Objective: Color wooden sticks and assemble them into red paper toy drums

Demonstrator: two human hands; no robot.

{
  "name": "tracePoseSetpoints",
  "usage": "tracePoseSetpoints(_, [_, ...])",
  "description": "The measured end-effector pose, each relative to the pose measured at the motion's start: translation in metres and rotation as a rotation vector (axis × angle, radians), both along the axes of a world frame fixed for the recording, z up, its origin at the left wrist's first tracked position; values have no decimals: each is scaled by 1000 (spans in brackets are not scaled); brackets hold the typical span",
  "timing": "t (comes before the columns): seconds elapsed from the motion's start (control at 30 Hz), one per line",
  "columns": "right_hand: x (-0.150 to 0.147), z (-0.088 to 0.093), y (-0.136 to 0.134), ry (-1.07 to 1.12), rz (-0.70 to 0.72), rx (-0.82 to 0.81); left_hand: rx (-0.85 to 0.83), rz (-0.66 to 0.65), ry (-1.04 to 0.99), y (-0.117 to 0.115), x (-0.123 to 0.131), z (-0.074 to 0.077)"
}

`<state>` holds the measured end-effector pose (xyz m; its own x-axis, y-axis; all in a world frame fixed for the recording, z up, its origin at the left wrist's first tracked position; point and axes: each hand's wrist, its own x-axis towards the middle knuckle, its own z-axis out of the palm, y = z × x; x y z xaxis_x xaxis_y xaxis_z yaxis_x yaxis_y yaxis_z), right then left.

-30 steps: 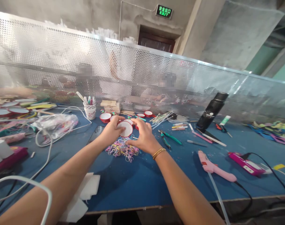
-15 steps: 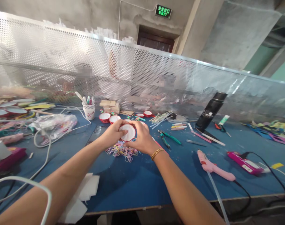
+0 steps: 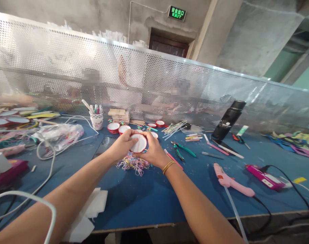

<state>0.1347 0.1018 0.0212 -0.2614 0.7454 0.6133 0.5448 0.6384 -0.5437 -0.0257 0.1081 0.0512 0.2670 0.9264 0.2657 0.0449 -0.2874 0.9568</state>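
Both hands hold one small round red-rimmed white cup lid [image 3: 138, 143] above the blue table [image 3: 149, 193], its white face turned toward me with a thin band across it. My left hand [image 3: 120, 146] grips its left edge with closed fingers. My right hand [image 3: 151, 151], with a gold bracelet at the wrist, pinches its right and lower edge. A heap of coloured rubber bands [image 3: 132, 163] lies on the table just beneath the hands.
Several red-rimmed cups [image 3: 114, 127] and a paper cup of pens [image 3: 97, 119] stand behind the hands. Green pliers [image 3: 182, 149], a pink glue gun [image 3: 230, 180], a black bottle [image 3: 229, 119] and a magenta device [image 3: 264, 176] lie right. A plastic bag [image 3: 59, 135] and cables lie left. A perforated metal screen [image 3: 154, 84] backs the table.
The hands lifted the lid off the table toward me and closed together around it. A band now crosses its white face.
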Motion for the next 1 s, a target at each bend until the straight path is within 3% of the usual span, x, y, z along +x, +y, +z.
tracePoseSetpoints(0.27, [-10, -23, 23, 363, 145, -141, -78, 58, -115, -6, 1, 8])
tracePoseSetpoints(0.4, [-13, -23, 22, 384, 138, -146, -57, 76, -132, -5, 1, 7])
tracePoseSetpoints(0.7, [-13, -13, 9, 313, 94, 18, -13, 60, -131, -1, 0, 2])
tracePoseSetpoints(1.0, [-14, -11, 5, 258, 67, 44, -17, 39, -158, -2, 0, 3])
